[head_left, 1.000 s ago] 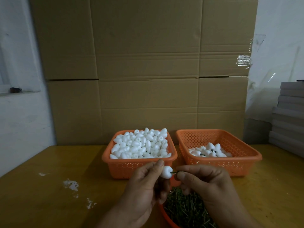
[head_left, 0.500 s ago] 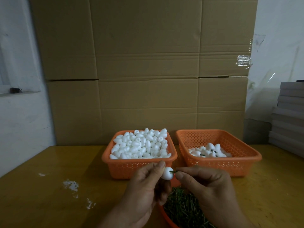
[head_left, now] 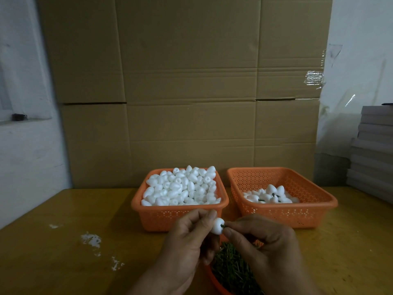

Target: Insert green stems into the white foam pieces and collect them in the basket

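At the left, the full basket (head_left: pixel 148 211) holds bare foam. Just in front, the left hand (head_left: pixel 182 248) pinches one foam piece (head_left: pixel 217 226); the right hand (head_left: pixel 261 243) pinches the green stem (head_left: pixel 223 226) entering it. Best to keep the stem square to the hole, foam steady, and push gently. Stems (head_left: pixel 231 271) lie below; the right basket (head_left: pixel 319 209) takes finished pieces.

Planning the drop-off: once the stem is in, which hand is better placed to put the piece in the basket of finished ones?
Probably the left hand: it holds the foam piece. The right hand, nearer that basket, pinches only the stem.
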Action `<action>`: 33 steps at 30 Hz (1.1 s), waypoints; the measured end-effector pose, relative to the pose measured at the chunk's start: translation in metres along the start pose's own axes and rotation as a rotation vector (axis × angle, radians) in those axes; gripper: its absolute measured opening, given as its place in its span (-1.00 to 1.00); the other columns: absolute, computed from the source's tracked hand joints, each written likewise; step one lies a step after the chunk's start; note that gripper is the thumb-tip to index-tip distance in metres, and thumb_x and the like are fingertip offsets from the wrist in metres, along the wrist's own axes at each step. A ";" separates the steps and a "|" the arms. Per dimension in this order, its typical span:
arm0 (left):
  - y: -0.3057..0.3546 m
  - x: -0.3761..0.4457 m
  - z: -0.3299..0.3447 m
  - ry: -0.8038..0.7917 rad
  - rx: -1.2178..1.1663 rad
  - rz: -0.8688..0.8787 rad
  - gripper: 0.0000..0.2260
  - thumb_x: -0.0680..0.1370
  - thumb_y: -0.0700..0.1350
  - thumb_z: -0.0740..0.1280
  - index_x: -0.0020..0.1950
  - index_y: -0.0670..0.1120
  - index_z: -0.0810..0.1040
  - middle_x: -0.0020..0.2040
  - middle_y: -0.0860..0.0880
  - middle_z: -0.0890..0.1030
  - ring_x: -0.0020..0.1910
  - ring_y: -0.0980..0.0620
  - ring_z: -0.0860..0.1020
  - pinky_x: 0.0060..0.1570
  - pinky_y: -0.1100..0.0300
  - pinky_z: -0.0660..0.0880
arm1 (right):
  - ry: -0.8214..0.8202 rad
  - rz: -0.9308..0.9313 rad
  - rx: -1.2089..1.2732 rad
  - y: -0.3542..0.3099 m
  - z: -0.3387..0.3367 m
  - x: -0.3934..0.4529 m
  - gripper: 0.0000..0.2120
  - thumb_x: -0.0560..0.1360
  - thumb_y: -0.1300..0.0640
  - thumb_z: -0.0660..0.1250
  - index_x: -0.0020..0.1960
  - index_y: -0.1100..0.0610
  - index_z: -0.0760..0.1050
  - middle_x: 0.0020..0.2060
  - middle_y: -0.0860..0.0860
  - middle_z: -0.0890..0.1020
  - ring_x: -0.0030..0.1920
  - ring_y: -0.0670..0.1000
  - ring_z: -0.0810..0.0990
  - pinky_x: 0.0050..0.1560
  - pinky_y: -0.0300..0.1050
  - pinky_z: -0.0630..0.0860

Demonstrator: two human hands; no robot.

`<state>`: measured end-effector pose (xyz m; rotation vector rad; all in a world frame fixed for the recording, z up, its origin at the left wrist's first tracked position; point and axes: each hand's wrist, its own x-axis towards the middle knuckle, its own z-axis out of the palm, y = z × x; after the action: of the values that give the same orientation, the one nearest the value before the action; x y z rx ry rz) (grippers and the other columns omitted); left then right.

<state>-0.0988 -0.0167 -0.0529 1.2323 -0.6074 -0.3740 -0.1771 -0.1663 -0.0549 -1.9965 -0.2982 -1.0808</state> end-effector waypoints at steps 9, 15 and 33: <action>-0.005 0.002 -0.001 0.064 0.110 0.080 -0.74 0.36 0.14 0.46 -0.21 -0.06 0.65 -0.42 -0.06 0.51 -0.48 0.07 0.42 -0.49 0.25 0.32 | -0.065 -0.059 -0.293 -0.001 -0.001 -0.001 -0.81 0.40 0.18 0.57 -0.04 -0.05 0.74 -0.18 -0.20 0.69 -0.18 -0.21 0.66 -0.24 -0.22 0.61; -0.010 0.004 -0.002 0.124 0.138 0.142 -0.62 0.29 0.21 0.56 -0.15 -0.08 0.69 -0.39 -0.07 0.54 -0.42 0.08 0.45 -0.44 0.26 0.37 | -0.098 0.028 -0.279 -0.003 0.001 -0.002 -0.75 0.45 0.17 0.50 0.00 -0.17 0.71 -0.20 -0.25 0.68 -0.19 -0.23 0.66 -0.24 -0.24 0.58; -0.006 0.003 -0.003 -0.036 0.172 0.239 -0.74 0.41 0.13 0.50 0.00 0.02 0.73 -0.26 0.14 0.67 -0.23 0.28 0.60 -0.24 0.40 0.49 | -0.121 0.553 0.344 -0.019 0.003 0.004 -0.95 0.35 0.09 0.51 -0.22 0.05 0.73 -0.47 0.01 0.65 -0.50 -0.21 0.50 -0.46 -0.38 0.38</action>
<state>-0.0943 -0.0176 -0.0591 1.3015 -0.8224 -0.1454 -0.1833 -0.1529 -0.0418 -1.6892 0.0143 -0.5194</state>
